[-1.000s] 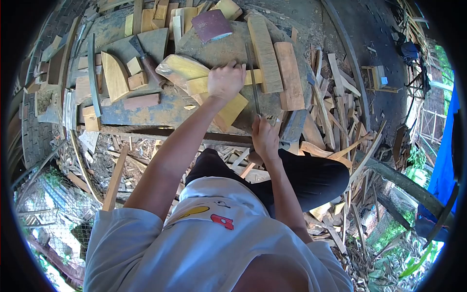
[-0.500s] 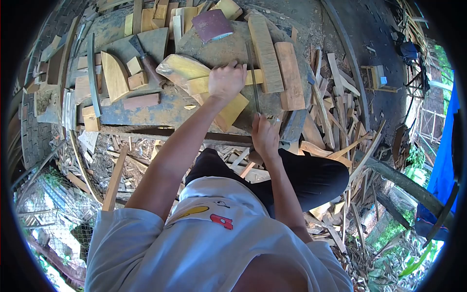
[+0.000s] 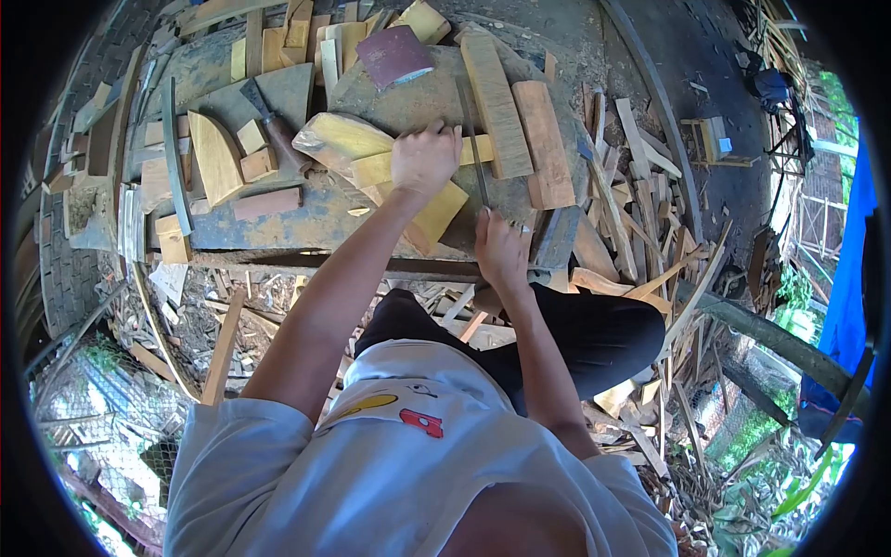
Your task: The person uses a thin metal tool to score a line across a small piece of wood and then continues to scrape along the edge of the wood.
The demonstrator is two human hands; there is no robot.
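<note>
My left hand (image 3: pixel 427 160) is closed over a narrow yellow wood strip (image 3: pixel 373 169), pressing it on top of a larger yellowish wood piece (image 3: pixel 345 136). The strip's far end (image 3: pixel 481 148) sticks out to the right of my fingers and lies near a thick wood block (image 3: pixel 497 107). In my right hand (image 3: pixel 502 249), the fingers are wrapped round the near end of a long thin dark file (image 3: pixel 480 176). Its blade crosses the strip just right of my left hand and points away from me. The file's handle is hidden in my grip.
A second wood block (image 3: pixel 545 144) lies at the right of the worktable (image 3: pixel 320 218). A chisel-like tool with a wooden handle (image 3: pixel 283 139), a curved wood piece (image 3: pixel 215 156) and a maroon sandpaper piece (image 3: pixel 394 56) lie around. Offcuts (image 3: pixel 622 223) are heaped right of the table.
My right hand has pushed the file slightly forward, away from me, across the strip. My left hand stays on the strip. The whole view has shifted a little.
</note>
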